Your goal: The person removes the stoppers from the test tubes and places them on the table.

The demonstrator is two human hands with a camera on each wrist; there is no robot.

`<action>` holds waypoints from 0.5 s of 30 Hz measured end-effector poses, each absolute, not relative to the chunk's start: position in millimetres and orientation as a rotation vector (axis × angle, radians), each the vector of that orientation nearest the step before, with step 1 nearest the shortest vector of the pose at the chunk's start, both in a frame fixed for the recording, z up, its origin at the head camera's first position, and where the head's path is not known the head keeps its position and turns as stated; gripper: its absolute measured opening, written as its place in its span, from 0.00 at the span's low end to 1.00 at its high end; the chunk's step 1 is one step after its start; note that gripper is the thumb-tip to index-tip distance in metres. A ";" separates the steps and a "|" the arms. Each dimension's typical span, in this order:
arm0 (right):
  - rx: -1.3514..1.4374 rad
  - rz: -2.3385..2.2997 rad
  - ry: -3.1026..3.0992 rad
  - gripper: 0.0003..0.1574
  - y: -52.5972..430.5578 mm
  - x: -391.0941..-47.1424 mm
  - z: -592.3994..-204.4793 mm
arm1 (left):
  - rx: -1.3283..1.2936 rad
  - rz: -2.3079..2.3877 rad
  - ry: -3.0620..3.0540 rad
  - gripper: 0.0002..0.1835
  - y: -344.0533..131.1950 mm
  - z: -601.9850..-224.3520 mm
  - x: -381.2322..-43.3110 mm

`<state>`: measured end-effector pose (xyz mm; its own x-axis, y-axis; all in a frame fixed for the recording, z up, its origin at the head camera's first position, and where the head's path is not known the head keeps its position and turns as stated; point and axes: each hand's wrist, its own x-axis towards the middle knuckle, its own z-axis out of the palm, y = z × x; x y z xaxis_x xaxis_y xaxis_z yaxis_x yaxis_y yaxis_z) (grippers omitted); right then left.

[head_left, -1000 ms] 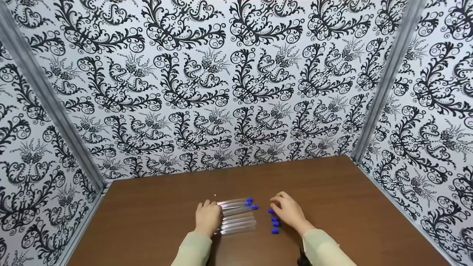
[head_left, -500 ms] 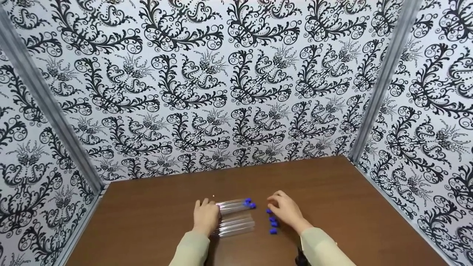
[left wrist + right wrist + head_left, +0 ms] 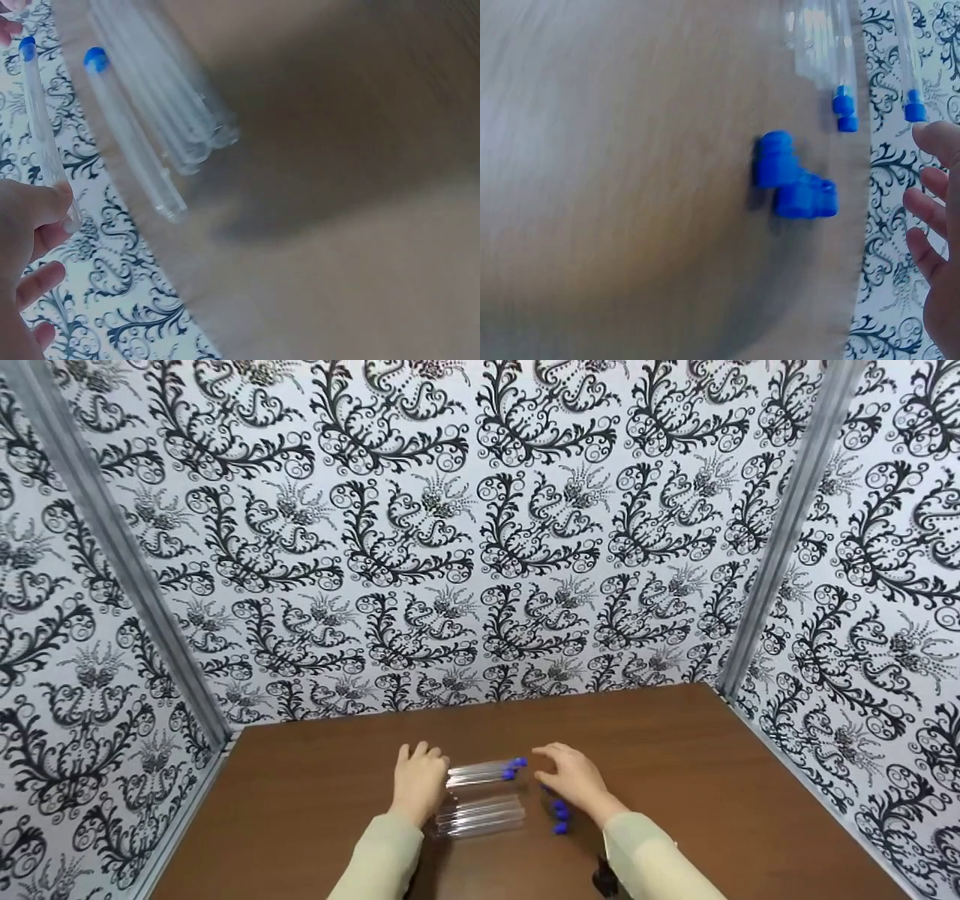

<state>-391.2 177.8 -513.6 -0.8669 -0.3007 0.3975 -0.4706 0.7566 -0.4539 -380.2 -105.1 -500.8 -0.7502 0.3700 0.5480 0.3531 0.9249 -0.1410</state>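
Note:
My left hand (image 3: 420, 786) pinches a clear test tube (image 3: 43, 127) between thumb and finger near its rounded bottom end. A blue cap (image 3: 915, 111) sits on that tube's other end, pointing right. Fingers apart, my right hand (image 3: 576, 778) is beside this cap, its thumb tip right at it in the right wrist view. Another capped tube (image 3: 133, 135) lies on the table close by. Several uncapped tubes (image 3: 481, 817) lie side by side nearer to me. Loose blue caps (image 3: 795, 184) rest on the table below my right hand.
The brown wooden table (image 3: 315, 780) is bounded by patterned black-and-white walls (image 3: 480, 547) at the back and sides. A small dark object (image 3: 604, 877) shows by the right sleeve (image 3: 652, 855).
My right thumb and fingers have spread apart, and that hand has shifted slightly left towards the capped ends. My left hand has moved slightly away from me with the test tube.

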 end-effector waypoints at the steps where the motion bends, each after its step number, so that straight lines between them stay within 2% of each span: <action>1: 0.597 0.805 -2.658 0.25 176.5 -390.8 -511.6 | -0.518 0.039 -2.489 0.04 -104.7 -497.6 -378.9; 15: 0.677 0.628 -2.652 0.14 162.9 -382.7 -496.0 | -0.521 0.050 -2.486 0.03 -102.9 -477.6 -361.4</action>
<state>-382.7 162.9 -496.0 -0.8319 -0.3695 0.4139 -0.5158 0.7899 -0.3316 -361.4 -102.9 -477.6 -0.7476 0.3775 0.5464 0.3553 0.9224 -0.1512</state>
